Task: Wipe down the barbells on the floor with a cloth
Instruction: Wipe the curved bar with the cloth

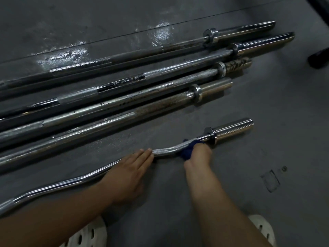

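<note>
Five barbells lie on the grey floor [249,175], four straight ones side by side farther away and one curved bar [165,151] nearest to the person. The long axis of this curved bar runs from the lower left to the upper right, across in front of both hands. The right hand [198,155] grasps a dark blue cloth [187,151] around the bar, just beside the collar [210,134] and the shiny sleeve at the right end. The left hand [130,170] lies flat with straight fingers on the bar, to the left of the knurled part, and holds it steady (I judge so). The right hand is nearer to the sleeve, so wiping could go on toward that end. The straight barbells [124,104] look rusty and spotted in places.
</note>
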A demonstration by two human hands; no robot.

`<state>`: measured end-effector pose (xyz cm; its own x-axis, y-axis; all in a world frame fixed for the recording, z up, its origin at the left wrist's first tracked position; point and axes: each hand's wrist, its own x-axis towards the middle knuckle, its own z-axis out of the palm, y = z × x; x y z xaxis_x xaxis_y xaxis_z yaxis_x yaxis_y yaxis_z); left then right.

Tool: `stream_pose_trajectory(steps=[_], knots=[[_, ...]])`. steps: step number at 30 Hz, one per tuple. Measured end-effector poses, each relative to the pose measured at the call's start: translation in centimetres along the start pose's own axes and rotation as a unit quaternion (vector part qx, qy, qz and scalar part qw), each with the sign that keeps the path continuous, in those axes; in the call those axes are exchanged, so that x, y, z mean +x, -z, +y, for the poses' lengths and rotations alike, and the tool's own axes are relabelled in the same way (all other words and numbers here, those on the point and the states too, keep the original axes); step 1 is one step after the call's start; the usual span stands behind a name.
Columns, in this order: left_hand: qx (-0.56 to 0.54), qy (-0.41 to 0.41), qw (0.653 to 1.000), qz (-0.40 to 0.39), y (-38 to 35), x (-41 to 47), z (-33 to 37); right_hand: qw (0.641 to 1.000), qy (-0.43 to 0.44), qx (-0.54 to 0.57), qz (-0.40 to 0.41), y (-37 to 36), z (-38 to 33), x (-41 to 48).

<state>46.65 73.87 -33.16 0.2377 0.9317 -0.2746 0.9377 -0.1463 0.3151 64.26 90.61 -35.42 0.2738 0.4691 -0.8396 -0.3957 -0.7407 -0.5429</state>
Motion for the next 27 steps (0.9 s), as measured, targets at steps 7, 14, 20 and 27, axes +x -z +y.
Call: stream_pose_trajectory(steps=[7, 14, 20, 27], knots=[[-0.012, 0.007, 1.000, -0.003, 0.2, -0.2, 0.1, 0.981, 0.121, -0.150, 0.030, 1.1, -1.1, -2.5], [-0.002, 0.017, 1.000, -0.022, 0.2, -0.2, 0.6, 0.732, 0.464, -0.497, -0.051, 1.8, 1.2, -4.9], [0.002, 0.028, 0.999, -0.032, 0.2, 0.2, 1.0, 0.560, 0.559, -0.610, -0.037, 2.2, 2.2, -4.5], [0.004, 0.033, 0.999, -0.020, 0.4, 0.5, 1.0, 0.560, 0.531, -0.636, 0.019, 2.0, -0.9, -2.2]])
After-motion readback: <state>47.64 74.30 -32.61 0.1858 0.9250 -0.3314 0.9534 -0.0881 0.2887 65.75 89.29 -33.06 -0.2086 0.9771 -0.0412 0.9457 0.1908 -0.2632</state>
